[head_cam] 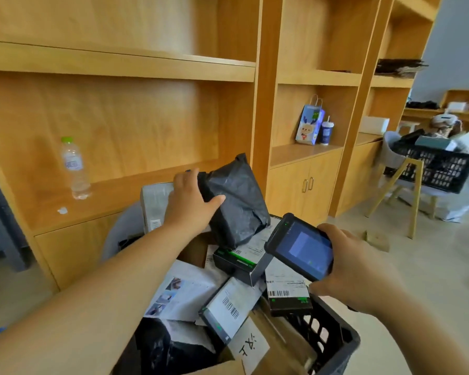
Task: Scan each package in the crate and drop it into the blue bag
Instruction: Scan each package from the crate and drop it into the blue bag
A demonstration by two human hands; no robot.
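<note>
— Where's the mailer [236,201]?
— At the crate [333,339]'s far side. It stands tilted over the pile [228,293], with your left hand [190,201] clamped on its upper left edge, thumb across the front.
— How will it handle?
— Probably light, soft, slick film over something boxy. Hold the firm body, not the loose top.
— The scanner [301,247]?
— Gripped in your right hand [355,269], just beside the mailer.

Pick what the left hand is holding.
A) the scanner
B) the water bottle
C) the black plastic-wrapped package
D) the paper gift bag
C: the left hand grips the black plastic-wrapped package above the crate; the scanner sits in the right hand.
</note>
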